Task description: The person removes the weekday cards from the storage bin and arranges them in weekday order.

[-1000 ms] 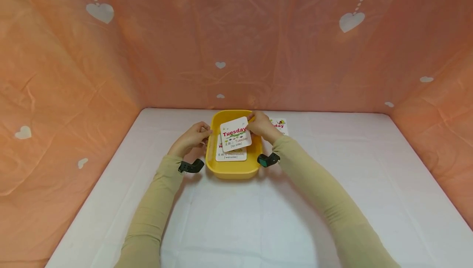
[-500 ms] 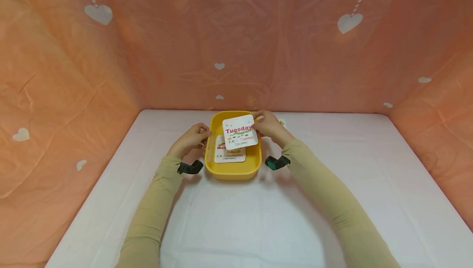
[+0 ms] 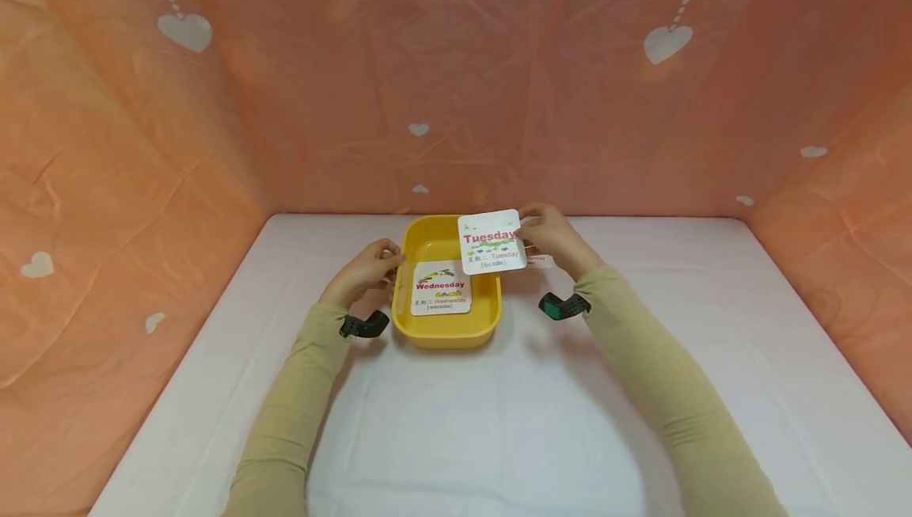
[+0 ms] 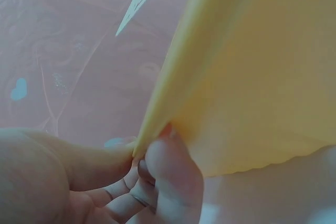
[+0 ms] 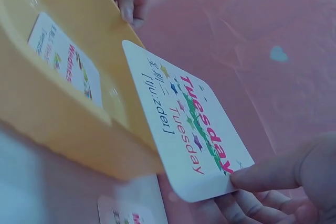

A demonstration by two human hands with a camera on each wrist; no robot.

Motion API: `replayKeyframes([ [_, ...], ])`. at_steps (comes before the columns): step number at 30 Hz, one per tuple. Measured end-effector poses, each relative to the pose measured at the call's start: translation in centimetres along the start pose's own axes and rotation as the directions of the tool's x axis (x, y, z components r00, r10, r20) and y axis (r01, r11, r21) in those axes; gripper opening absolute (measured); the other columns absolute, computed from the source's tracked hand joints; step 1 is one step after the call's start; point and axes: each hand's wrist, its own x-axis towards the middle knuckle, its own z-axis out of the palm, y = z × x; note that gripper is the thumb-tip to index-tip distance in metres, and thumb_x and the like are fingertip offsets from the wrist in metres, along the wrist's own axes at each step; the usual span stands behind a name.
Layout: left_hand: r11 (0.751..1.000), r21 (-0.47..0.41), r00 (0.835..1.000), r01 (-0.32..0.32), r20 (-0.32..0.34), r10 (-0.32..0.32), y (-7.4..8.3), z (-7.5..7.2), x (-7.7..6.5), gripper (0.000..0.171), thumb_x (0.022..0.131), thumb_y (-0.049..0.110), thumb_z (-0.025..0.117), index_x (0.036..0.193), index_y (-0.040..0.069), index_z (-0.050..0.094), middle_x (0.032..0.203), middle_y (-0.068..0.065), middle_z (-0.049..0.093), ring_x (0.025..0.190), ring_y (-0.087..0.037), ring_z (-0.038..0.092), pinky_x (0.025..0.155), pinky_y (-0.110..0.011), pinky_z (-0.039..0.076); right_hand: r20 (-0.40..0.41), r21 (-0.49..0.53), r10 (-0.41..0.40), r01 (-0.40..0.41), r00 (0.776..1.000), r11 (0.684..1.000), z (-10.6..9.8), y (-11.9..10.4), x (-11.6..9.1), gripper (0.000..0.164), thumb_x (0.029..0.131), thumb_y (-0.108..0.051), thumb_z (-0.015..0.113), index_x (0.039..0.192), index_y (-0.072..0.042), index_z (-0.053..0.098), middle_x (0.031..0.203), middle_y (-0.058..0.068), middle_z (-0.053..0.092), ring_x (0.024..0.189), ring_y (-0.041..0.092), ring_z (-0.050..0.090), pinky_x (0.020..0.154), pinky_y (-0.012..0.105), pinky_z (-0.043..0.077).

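My right hand (image 3: 559,240) pinches the right edge of a white "Tuesday" flashcard (image 3: 492,252) between thumb and fingers. The card is raised, overlapping the right rim of a yellow plastic tray (image 3: 445,332) in the head view. At the tray's left side, my left hand (image 3: 366,268) pinches the rim; thumb and index finger show on its wall in the left wrist view. A "Wednesday" flashcard (image 3: 442,299) lies face up inside the tray. Beneath the right hand, another flashcard (image 3: 539,262) lies on the table, mostly hidden; a pink "M" shows on it in the right wrist view.
A white cloth covers the table (image 3: 427,422). Orange curtains (image 3: 456,81) with white hearts rise behind it and at both sides, and the tray stands near the back edge. Each wrist wears a black band (image 3: 563,307).
My right hand has lifted the "Tuesday" flashcard and carried it rightward from over the "Wednesday" flashcard to the tray's right rim, uncovering the latter. My left hand stays at the tray's rim.
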Motion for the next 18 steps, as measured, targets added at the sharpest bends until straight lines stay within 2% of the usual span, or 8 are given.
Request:
replayKeyframes([
  [7, 1.0, -0.003, 1.0, 0.005, -0.005, -0.006, -0.1, -0.3, -0.2, 0.021, 0.103, 0.018, 0.043, 0.112, -0.001, 0.042, 0.093, -0.017, 0.054, 0.071, -0.018, 0.054, 0.062, -0.029, 0.047, -0.034, -0.011, 0.009, -0.01, 0.999, 1.0, -2.2, 0.7, 0.2, 0.043, 0.094, -0.001, 0.052, 0.135, 0.004, 0.039, 0.122, 0.022, 0.054, 0.092, 0.027, 0.059, 0.075, 0.033, 0.052],
  [10, 1.0, -0.017, 1.0, 0.002, 0.003, -0.002, -0.2, -0.3, -0.2, 0.022, 0.104, 0.017, 0.042, 0.114, -0.002, 0.042, 0.095, -0.018, 0.054, 0.072, -0.019, 0.055, 0.063, -0.028, 0.048, -0.046, 0.002, 0.017, -0.017, 0.999, 1.0, -3.4, 1.1, 0.3, 0.044, 0.095, -0.001, 0.05, 0.137, 0.006, 0.036, 0.128, 0.023, 0.049, 0.096, 0.027, 0.057, 0.077, 0.034, 0.052],
  [14, 1.0, -0.022, 1.0, 0.008, 0.003, -0.008, -0.4, -0.5, -0.1, 0.022, 0.104, 0.017, 0.043, 0.113, -0.002, 0.042, 0.095, -0.018, 0.054, 0.072, -0.018, 0.055, 0.062, -0.028, 0.049, -0.048, 0.008, 0.013, -0.013, 0.999, 1.0, -5.0, 2.0, 0.4, 0.046, 0.096, -0.003, 0.048, 0.138, 0.007, 0.032, 0.131, 0.024, 0.045, 0.101, 0.029, 0.054, 0.086, 0.041, 0.047],
  [18, 1.0, -0.015, 1.0, -0.002, 0.008, 0.002, -0.3, -0.5, -0.2, 0.024, 0.104, 0.018, 0.043, 0.115, -0.003, 0.042, 0.096, -0.019, 0.055, 0.072, -0.019, 0.056, 0.062, -0.028, 0.049, -0.053, 0.004, 0.02, -0.02, 0.998, 1.0, -6.2, 3.0, 0.4, 0.049, 0.095, -0.004, 0.047, 0.14, 0.008, 0.03, 0.13, 0.025, 0.046, 0.104, 0.031, 0.053, 0.088, 0.04, 0.045],
])
